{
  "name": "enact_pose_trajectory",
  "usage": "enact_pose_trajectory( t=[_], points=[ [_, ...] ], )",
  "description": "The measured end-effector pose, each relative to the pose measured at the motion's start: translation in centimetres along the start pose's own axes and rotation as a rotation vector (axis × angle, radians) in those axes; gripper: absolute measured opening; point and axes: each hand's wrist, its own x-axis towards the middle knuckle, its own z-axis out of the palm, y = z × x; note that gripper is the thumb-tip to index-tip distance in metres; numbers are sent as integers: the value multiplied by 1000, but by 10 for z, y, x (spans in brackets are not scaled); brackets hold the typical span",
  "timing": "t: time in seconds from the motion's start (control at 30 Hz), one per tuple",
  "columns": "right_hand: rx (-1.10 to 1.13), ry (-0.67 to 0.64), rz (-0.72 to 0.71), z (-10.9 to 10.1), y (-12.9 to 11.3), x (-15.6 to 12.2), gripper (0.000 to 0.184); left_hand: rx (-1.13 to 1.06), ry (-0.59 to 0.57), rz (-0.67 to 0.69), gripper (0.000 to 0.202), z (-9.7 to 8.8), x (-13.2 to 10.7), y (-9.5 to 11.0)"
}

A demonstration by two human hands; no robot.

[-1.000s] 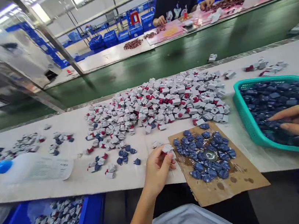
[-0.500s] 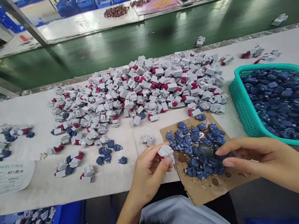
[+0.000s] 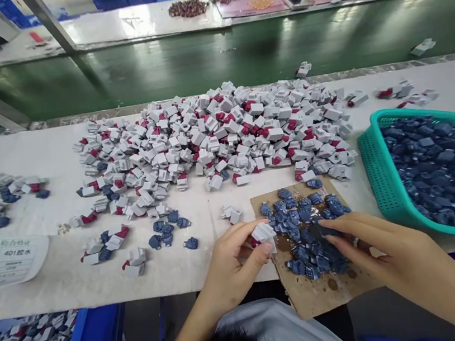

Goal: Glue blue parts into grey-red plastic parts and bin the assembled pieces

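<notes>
"What is in your left hand (image 3: 230,269)?"

"Its fingers (image 3: 247,231) pinch a white piece (image 3: 264,234), just over the brown card (image 3: 323,295)."

"And your right hand (image 3: 395,251)?"

"Its fingers (image 3: 341,228) lie open on the blue pieces (image 3: 305,238)."

"What could go wrong?"

"The white piece could slip, or a quick push could slide blue pieces off the card."

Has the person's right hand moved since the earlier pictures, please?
Yes. The right hand has left the teal plastic basket and moved left, away from it, and is now over the blue pieces on the cardboard sheet.
</notes>
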Motion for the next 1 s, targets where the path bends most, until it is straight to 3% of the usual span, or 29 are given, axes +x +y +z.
enact_pose_trajectory(
  t=[0.27, 0.53, 0.73, 0.83, 0.93, 1.0],
  points=[
    [-49, -68, -151, 2, 6, 0, 21, -57, 48, -20, 44, 1, 1, 2],
    [-75, -131, -110, -1, 6, 1, 27, -84, 55, -10, 36, 3, 2, 0],
    [-48, -277, -37, -11, 9, 8, 39, -353, 105, -124, 38, 5, 6, 8],
    [-3, -139, -24, -15, -1, 11, 39, -502, 135, -177, 40, 12, 2, 12],
    [10, 110, -38, -10, -23, 9, 18, -627, 121, -193, 38, 22, -5, 15],
    [20, 207, -63, -4, -38, 7, 10, -694, 105, -182, 35, 29, -9, 17]
  ],
)
